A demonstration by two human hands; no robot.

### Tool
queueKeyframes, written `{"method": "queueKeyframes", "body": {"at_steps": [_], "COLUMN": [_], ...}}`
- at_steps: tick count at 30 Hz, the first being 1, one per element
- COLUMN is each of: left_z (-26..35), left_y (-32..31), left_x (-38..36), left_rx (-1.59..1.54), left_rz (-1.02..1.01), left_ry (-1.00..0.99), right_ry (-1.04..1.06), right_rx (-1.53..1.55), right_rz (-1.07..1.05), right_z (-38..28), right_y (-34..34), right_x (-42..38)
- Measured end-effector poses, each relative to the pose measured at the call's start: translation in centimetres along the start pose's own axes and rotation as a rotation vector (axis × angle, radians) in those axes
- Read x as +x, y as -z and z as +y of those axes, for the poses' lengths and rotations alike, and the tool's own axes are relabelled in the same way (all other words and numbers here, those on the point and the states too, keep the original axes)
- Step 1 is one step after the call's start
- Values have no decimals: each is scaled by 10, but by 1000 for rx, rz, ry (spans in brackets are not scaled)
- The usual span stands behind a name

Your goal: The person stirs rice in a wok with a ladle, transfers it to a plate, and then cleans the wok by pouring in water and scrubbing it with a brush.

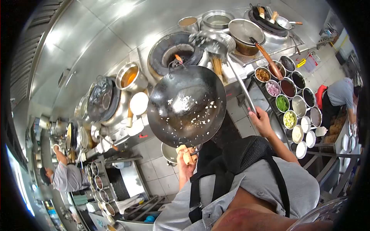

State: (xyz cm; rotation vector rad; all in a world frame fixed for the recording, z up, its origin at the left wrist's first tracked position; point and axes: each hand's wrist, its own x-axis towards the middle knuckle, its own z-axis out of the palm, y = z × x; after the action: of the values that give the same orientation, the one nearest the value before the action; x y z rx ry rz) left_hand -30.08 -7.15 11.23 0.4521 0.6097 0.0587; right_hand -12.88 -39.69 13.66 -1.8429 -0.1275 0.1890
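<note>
While the left hand (186, 154) grips the wok (187, 104) off the burner (175, 54) at 11 o'clock, the right hand (260, 117) clutches a ladle (216, 45); tilting could spill bits.

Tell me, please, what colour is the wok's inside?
Dark, near-black wok, speckled with pale bits; the head view shows it best.
</note>
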Motion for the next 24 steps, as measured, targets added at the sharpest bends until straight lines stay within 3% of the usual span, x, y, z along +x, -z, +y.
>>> {"method": "queueKeyframes", "body": {"at_steps": [3,4,7,9,11,12,13,15,17,19,20,21,23,24], "left_z": [13,22,47,56,71,73,74,79,85,85,84,81,83,82], "left_y": [-16,-19,-27,-50,-58,-68,-75,-91,-90,-95,-107,-118,-135,-134], "left_x": [53,78,137,177,216,232,249,275,312,350,362,390,402,415], "left_rx": [63,58,155,-56,44,15,29,-6,48,-15,-54,-163,-128,-105], "left_rz": [-5,-33,-81,-134,-207,-147,-115,-45,-110,-235,-190,-187,-156,-199], "left_ry": [-19,-16,-18,-85,-11,2,-27,-19,-35,-13,-56,-111,-88,-77], "right_ry": [5,125,202,417,277,45,65,-3,-52,-22,-9,103,196,369], "right_rx": [57,26,-18,97,304,392,468,381,257,164,74,-82,-372,-574], "right_rz": [112,161,150,131,-61,-212,-188,-125,-103,-82,-102,-166,-86,-25], "right_z": [-29,-39,-113,-168,-176,-158,-126,-119,-119,-116,-105,-105,-85,-72], "right_y": [3,3,10,-2,-6,-1,-7,-28,-35,-39,-36,-38,-44,-48], "right_x": [46,79,151,186,203,209,221,225,255,310,349,420,516,561]}}
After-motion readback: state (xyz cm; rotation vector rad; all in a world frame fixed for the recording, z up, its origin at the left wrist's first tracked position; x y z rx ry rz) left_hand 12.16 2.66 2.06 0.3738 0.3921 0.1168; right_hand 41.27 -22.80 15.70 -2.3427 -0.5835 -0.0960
